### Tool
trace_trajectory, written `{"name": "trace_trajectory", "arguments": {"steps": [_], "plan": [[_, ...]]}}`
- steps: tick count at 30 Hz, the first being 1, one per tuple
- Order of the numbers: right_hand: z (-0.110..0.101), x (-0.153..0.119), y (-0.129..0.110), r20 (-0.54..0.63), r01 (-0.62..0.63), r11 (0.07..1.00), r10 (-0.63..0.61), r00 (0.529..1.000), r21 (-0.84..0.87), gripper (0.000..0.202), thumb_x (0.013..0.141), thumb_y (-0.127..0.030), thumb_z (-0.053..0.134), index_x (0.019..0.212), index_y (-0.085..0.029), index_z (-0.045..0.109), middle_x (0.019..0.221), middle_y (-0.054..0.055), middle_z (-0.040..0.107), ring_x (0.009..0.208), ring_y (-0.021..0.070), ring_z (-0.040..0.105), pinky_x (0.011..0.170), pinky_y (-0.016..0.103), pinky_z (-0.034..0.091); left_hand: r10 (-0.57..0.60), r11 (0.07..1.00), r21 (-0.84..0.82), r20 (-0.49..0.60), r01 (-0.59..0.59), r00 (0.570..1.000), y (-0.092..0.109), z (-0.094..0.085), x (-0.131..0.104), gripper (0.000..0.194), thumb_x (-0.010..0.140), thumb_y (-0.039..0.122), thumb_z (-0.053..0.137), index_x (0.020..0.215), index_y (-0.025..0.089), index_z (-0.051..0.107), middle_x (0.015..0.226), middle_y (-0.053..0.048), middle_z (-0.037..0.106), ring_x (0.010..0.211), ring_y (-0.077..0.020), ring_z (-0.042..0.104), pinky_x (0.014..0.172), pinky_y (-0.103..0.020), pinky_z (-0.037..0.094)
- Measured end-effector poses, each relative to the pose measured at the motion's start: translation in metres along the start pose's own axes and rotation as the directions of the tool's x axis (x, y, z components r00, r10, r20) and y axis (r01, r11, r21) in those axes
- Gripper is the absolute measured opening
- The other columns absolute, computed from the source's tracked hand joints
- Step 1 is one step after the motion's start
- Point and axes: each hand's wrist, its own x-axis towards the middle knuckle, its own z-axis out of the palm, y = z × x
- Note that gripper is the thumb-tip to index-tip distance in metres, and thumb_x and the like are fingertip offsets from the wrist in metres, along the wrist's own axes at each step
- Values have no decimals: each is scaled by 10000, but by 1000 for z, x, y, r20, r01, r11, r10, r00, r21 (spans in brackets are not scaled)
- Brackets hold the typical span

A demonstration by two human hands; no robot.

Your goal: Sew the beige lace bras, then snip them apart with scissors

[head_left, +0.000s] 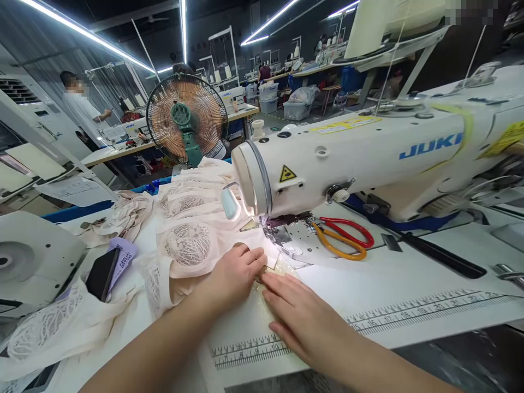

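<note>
My left hand (238, 270) is closed, its curled fingers pressing on the edge of a pale pink lace bra (192, 245) just in front of the needle area. Lying flat beside it, my right hand (297, 311) has its fingers stretched out over a thin cream, partly see-through strip (282, 266). The white sewing machine (295, 169) stands over the cloth with its lamp lit. Its presser foot (274, 232) is at the bra's edge; the needle itself is too small to make out. More pink bras lie in a chain behind the first.
Scissors (347, 240) with red and orange handles lie right of the needle plate, near a black-handled tool (446, 256). A phone (102, 273), purple paper (123, 254) and a loose bra piece (61, 333) are at left. A fan (186, 117) stands behind; a person (82, 103) works farther off.
</note>
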Motion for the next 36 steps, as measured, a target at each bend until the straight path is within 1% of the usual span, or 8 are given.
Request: {"name": "trace_trajectory", "arguments": {"steps": [3,6,9,13,21,29,36], "plan": [[-6,-13,12,-91,28,1000,-29,995,-8,292,829,-171,426,1038,-106,620,1183,161,604,1099,273,560,913,453,493,55,997,-55,-27,-57,998,-9,0,-1,331,833,81,416,1135,137,540,1219,-97,576,896,-202,502,806,-357,473],[-4,-25,25,-136,-25,999,19,991,-43,282,863,-197,417,1046,-105,610,1193,170,596,1105,266,557,888,430,512,65,990,-127,1,-64,998,-14,-1,-1,304,882,128,379,1133,155,547,1204,-94,578,906,-193,503,806,-340,469],[-1,-31,31,-124,-86,996,82,989,-32,269,871,-217,431,1058,-129,605,1229,157,575,1140,254,533,905,415,503,85,985,-152,26,-80,996,-18,-4,0,304,904,160,361,1142,179,549,1188,-86,575,888,-187,496,796,-331,462],[1,-30,31,-137,-111,994,113,984,19,256,861,-218,445,1038,-147,615,1235,142,576,1146,250,530,918,402,493,121,984,-133,27,-116,992,-20,-5,-1,305,897,165,379,1140,203,561,1202,-95,551,870,-187,481,785,-334,452],[1,-31,32,-93,-115,993,116,989,15,269,876,-238,441,1059,-139,613,1261,138,557,1170,248,509,924,398,489,126,983,-141,46,-118,991,-23,-5,0,305,891,150,382,1127,198,568,1207,-90,545,876,-189,465,799,-341,444],[2,-30,31,-121,-126,991,131,984,47,254,857,-227,463,1046,-155,616,1252,140,564,1155,257,522,912,400,496,121,987,-114,42,-115,992,-28,-3,2,306,893,170,397,1138,205,577,1217,-92,550,894,-196,477,796,-346,452],[4,-31,31,-117,-129,991,133,984,47,253,855,-226,463,1052,-162,608,1265,134,554,1165,253,514,919,399,492,124,987,-102,35,-120,992,-32,-4,5,287,907,202,408,1124,206,596,1199,-108,566,906,-192,506,815,-352,452]]}}
